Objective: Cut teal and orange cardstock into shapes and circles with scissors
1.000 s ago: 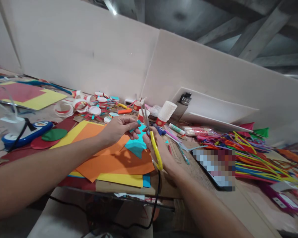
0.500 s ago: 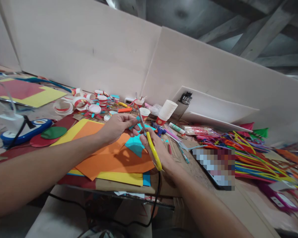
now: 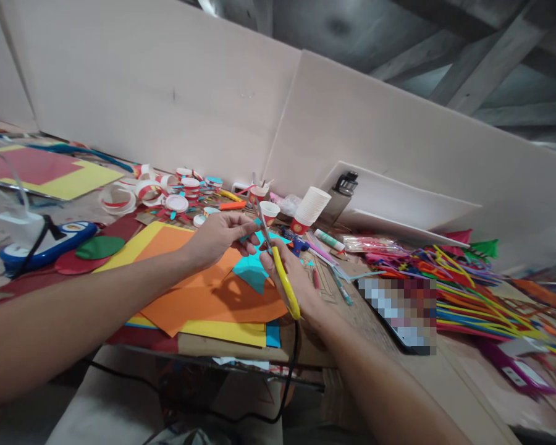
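My left hand (image 3: 225, 238) pinches a small blue paper piece (image 3: 257, 222) between thumb and fingers. Closed round the yellow-handled scissors (image 3: 285, 281), my right hand (image 3: 296, 278) holds them with the blades pointing up and away, close beside the blue piece. Below both hands lie orange paper (image 3: 213, 300), yellow paper (image 3: 231, 330) and a cut turquoise sheet (image 3: 251, 271). Part of the turquoise sheet is hidden by my hands.
Paper cups (image 3: 312, 207), cut cup rings (image 3: 118, 199) and a glue stick (image 3: 328, 240) stand or lie behind. To the right are a phone (image 3: 398, 315) and colourful pipe cleaners (image 3: 482, 309). A blue glue-gun-like tool (image 3: 300, 246) lies behind my right hand.
The scissors and my right hand have shifted very slightly left. My left hand keeps its hold on the blue piece.
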`<state>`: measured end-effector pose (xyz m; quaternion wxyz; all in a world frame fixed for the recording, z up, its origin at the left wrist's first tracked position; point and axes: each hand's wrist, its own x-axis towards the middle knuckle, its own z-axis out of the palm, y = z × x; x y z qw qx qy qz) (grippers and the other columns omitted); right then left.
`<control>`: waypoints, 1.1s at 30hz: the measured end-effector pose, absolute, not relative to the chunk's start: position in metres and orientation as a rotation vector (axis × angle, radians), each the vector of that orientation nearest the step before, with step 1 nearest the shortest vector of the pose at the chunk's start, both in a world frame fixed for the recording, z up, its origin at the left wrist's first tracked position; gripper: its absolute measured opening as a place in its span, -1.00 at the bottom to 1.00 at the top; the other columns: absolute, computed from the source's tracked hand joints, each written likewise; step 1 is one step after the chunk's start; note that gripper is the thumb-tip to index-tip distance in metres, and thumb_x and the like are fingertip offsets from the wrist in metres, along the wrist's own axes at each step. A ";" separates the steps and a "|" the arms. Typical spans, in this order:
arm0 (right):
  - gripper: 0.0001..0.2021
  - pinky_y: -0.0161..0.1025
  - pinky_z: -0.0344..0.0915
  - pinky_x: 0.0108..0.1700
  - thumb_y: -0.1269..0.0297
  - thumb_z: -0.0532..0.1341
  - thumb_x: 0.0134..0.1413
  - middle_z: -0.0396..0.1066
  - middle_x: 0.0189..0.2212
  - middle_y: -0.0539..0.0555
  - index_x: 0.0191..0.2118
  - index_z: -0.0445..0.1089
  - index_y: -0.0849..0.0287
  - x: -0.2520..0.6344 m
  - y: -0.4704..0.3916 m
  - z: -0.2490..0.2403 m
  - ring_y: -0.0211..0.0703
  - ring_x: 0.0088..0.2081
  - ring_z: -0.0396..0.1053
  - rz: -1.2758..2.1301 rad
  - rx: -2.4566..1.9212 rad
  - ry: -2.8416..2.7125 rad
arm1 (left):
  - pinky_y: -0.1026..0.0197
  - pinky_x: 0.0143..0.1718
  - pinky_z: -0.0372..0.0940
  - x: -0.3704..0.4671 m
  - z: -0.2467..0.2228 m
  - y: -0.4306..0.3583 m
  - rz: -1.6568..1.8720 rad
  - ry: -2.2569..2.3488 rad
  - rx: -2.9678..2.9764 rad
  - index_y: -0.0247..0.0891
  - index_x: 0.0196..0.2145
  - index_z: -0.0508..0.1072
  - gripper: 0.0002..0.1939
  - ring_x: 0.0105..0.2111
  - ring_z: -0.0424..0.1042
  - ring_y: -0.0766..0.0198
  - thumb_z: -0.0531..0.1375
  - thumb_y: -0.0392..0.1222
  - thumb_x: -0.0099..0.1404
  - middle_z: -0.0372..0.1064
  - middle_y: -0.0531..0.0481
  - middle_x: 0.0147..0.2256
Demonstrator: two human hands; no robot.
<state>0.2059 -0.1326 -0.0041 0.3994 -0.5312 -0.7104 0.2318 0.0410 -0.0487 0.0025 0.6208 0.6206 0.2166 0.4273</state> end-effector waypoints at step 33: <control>-0.74 -0.34 0.12 -0.44 0.05 0.10 0.15 0.24 -0.47 -0.04 -0.25 0.30 0.17 0.202 -0.135 0.003 -0.29 -0.48 0.13 0.551 -1.375 -1.772 | 0.31 -0.50 0.34 0.042 0.000 -0.049 0.974 0.491 1.385 -0.37 -0.42 0.43 -0.68 -0.57 0.40 0.39 0.29 0.00 0.13 0.45 -0.04 -0.48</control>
